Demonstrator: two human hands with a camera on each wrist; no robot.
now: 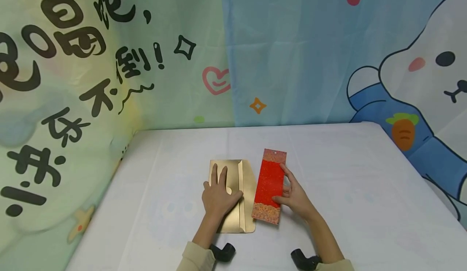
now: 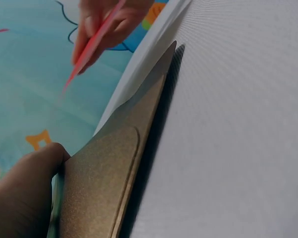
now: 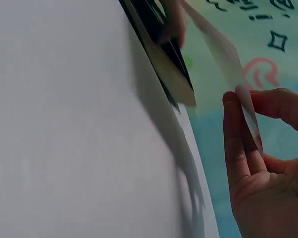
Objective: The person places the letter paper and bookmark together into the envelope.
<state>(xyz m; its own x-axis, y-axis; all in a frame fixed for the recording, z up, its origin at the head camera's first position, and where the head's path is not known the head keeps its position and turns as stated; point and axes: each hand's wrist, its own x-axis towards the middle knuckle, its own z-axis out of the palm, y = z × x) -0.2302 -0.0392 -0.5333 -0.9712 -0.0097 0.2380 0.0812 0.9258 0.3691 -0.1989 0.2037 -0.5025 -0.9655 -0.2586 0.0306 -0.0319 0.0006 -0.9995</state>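
A gold envelope (image 1: 249,200) lies on the white table with its flap unfolded to the right. My left hand (image 1: 219,198) rests on it, fingers spread and straight, and its thumb (image 2: 30,178) is by the envelope's edge in the left wrist view. Just right of the envelope, my right hand (image 1: 297,200) pinches a long red card (image 1: 269,181) by its right edge. The card has patterned gold bands at both ends and a small hole at the top. In the right wrist view the thin card (image 3: 228,59) stands off the table between thumb and fingers.
A white cloth covers the table (image 1: 175,173). Behind and to the left hang printed curtains (image 1: 292,60) with lettering and a cartoon animal. Black wrist devices (image 1: 224,252) sit at both wrists.
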